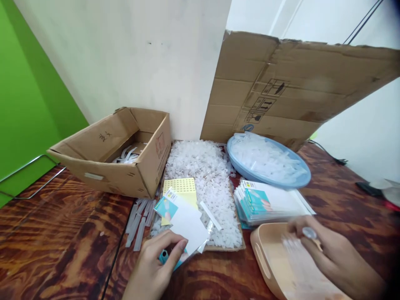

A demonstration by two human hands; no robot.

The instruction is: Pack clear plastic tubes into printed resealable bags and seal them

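My left hand [161,258] is closed, thumb and index fingertip together, in front of a white card with a teal printed end [190,227]. Whatever the pinch holds, if anything, is hidden. Part of another teal card with a small round hole [163,256] shows between its fingers. A yellow dotted sheet [184,187] and a narrow white strip [211,215] lie just beyond. Blurred by motion, my right hand [328,250] is over a peach-coloured tray [264,254]. Its fingers grip a clear plastic piece with a round end [309,232]. Blurred clear pieces show below it in the tray.
Small translucent plastic pieces [200,162] heap up in the middle. Behind the tray are stacked packaged cards [268,202] and a blue basin [301,177] of clear pieces. An open cardboard box [109,177] stands left, near loose translucent strips [139,225]. A cardboard sheet [296,87] leans behind.
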